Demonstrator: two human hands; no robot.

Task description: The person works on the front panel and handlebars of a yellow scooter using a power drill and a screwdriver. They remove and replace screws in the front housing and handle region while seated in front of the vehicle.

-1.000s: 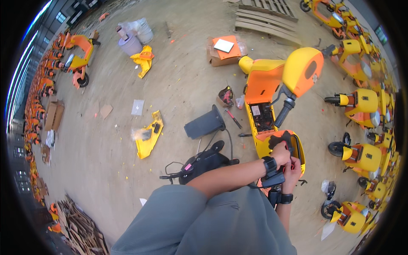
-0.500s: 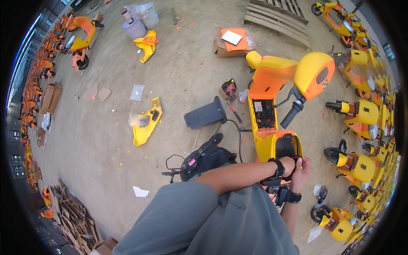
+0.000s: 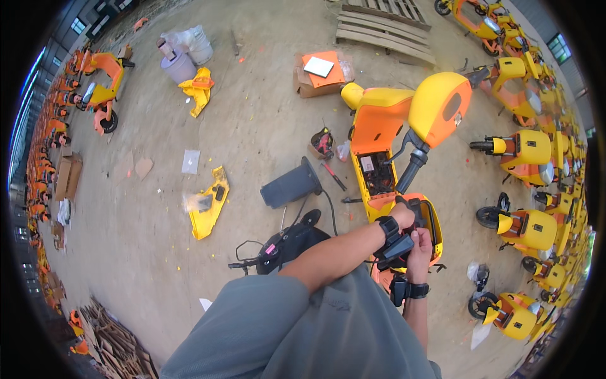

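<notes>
We are bent over a yellow scooter [image 3: 404,164] that stands right of centre in the frame, with its seat [image 3: 442,107] tipped up so the open compartment [image 3: 379,174] beneath it lies bare to us. Both our hands meet at the scooter's near end, lower right of centre. The left hand [image 3: 403,218], a dark band on its wrist, reaches across our body and closes on a dark part [image 3: 396,247] at the rear of the frame; the right hand [image 3: 419,247] comes up from below and closes on the same part from the other side. Both grips are narrow, wrapped on that part, probably so one hand steadies while the other works it, though we cannot tell what the part is.

The pieces lying on the concrete floor [image 3: 252,126] seem put within reach but out of our footing. A black tub [image 3: 291,184] lies on its side just left of the scooter, a black bundle of cables [image 3: 287,243] sits below it near our arm, and a yellow body panel [image 3: 208,202] rests further left. A small red-and-black tool [image 3: 322,143] lies near the scooter's front, and a cardboard box [image 3: 319,74] sits above it. Finished yellow scooters [image 3: 524,189] line the right edge, orange ones [image 3: 95,82] the upper left, well apart from our work.
</notes>
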